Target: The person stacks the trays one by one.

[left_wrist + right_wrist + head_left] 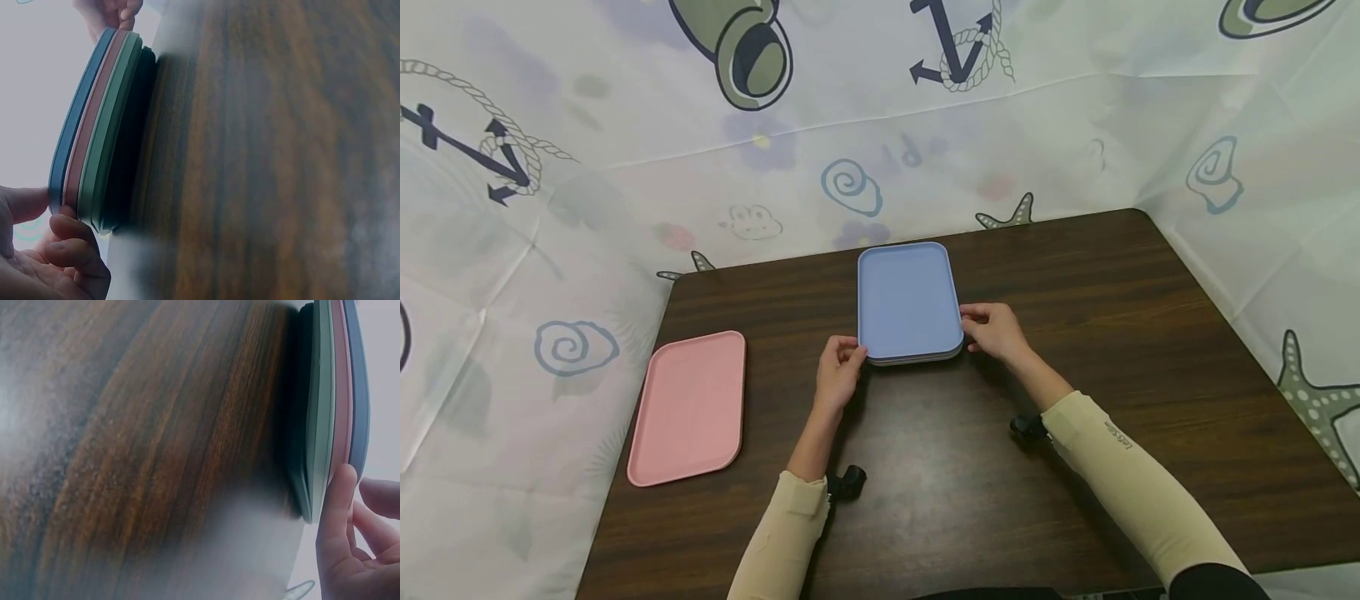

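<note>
A blue tray (pixel 908 300) tops a stack of rectangular trays at the back middle of the table. Beneath it, the left wrist view shows a pink tray's edge (pixel 94 119), then a pale green edge (pixel 112 125) and a darker one at the bottom. My left hand (pixel 838 372) pinches the blue tray's rim at the near left corner, thumb on top and curled fingers against the side. On the opposite side my right hand (pixel 996 330) pinches the rim near the right corner, its index finger (pixel 342 487) along the edges of the blue and pink trays.
Another pink tray (pixel 688 408) lies by itself at the table's left side. The dark wooden table (pixel 940 483) meets a printed cloth (pixel 700 192) along its back and sides. A small black wrist camera (pixel 850 483) sits on the left forearm, another (pixel 1027 428) on the right.
</note>
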The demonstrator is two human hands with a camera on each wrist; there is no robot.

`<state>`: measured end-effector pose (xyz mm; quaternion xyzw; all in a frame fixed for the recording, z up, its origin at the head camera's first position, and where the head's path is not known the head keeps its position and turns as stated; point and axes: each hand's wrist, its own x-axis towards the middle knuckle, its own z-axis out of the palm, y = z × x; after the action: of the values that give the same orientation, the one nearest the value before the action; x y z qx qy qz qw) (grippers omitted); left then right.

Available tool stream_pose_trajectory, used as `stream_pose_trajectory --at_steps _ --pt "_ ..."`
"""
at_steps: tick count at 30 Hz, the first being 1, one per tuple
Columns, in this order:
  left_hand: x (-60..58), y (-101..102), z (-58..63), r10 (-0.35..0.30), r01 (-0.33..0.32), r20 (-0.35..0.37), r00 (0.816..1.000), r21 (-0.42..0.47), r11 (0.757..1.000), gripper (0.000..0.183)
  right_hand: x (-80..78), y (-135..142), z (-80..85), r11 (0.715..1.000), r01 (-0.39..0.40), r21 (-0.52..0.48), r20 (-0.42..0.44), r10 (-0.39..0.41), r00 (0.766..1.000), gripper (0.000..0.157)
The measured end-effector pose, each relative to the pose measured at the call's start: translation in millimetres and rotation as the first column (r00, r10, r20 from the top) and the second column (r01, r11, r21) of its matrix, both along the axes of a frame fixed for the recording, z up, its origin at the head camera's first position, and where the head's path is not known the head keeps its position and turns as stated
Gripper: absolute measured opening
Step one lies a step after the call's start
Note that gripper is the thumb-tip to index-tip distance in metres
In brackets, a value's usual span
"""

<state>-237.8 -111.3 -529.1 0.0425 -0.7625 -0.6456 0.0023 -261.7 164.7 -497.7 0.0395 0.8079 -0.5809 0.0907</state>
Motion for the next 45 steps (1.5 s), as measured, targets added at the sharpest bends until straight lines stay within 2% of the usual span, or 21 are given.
stream_pose_trajectory --at_steps 10,18,22,25,28,31,33,36,38,41,42,43,44,45 --pt "1.2 3 -0.1 0.024 -0.024 0.0 1.0 -0.057 0.998 0.024 1.9 2 1.1 1.0 -0.007 0.024 -0.004 0.007 1.0 0.037" --pt "5.0 -2 4.2 -0.024 0.027 0.039 0.999 -0.069 0.997 0.028 5.7 0 5.4 0.999 -0.019 0.051 -0.026 0.02 0.999 0.04" --pt "10.0 -6 2.6 -0.043 0.044 0.021 0.999 -0.058 0.997 0.026 8.8 -4 8.8 0.993 -0.029 0.116 -0.076 0.038 0.996 0.043" --pt "17.4 -11 4.7 -0.07 0.07 0.009 0.998 -0.074 0.995 0.026 12.0 -7 12.0 0.977 0.005 0.214 -0.139 0.026 0.99 0.045" --pt "29.2 -18 8.6 -0.088 0.09 0.019 0.996 -0.101 0.991 0.026 15.8 -13 15.1 0.951 0.078 0.299 -0.195 -0.019 0.981 0.045" --pt "45.2 -30 13.0 -0.086 0.091 0.045 0.995 -0.109 0.99 0.027 21.3 -24 19.0 0.942 0.13 0.308 -0.254 -0.051 0.966 0.044" --pt "57.3 -42 15.3 -0.072 0.078 0.056 0.996 -0.11 0.991 0.027 25.7 -34 21.6 0.949 0.134 0.284 -0.307 -0.042 0.951 0.042" --pt "75.8 -64 17.8 -0.042 0.048 0.056 0.998 -0.118 0.992 0.029 34.4 -53 26.1 0.971 0.08 0.227 -0.368 0.01 0.93 0.037" --pt "87.5 -81 18.4 -0.008 0.014 0.042 0.999 -0.138 0.99 0.029 41.2 -67 27.4 0.983 0.001 0.182 -0.377 0.069 0.924 0.035" --pt "104.2 -108 17.9 0.059 -0.056 0.012 0.998 -0.194 0.979 0.029 51.8 -90 26.2 0.98 -0.132 0.146 -0.357 0.177 0.917 0.032" --pt "110.0 -118 18.7 0.094 -0.091 0.0 0.996 -0.234 0.968 0.029 55.3 -98 24.6 0.974 -0.178 0.137 -0.342 0.215 0.915 0.03" --pt "116.4 -128 20.3 0.137 -0.135 -0.016 0.99 -0.301 0.944 0.028 59.1 -108 23.1 0.966 -0.229 0.123 -0.317 0.257 0.913 0.03" --pt "122.5 -138 22.4 0.181 -0.181 -0.035 0.983 -0.372 0.91 0.028 63.1 -117 21.2 0.954 -0.282 0.1 -0.284 0.299 0.911 0.029" --pt "128.6 -149 25.1 0.226 -0.227 -0.055 0.972 -0.444 0.867 0.027 67.2 -127 18.6 0.94 -0.331 0.077 -0.247 0.34 0.908 0.029"
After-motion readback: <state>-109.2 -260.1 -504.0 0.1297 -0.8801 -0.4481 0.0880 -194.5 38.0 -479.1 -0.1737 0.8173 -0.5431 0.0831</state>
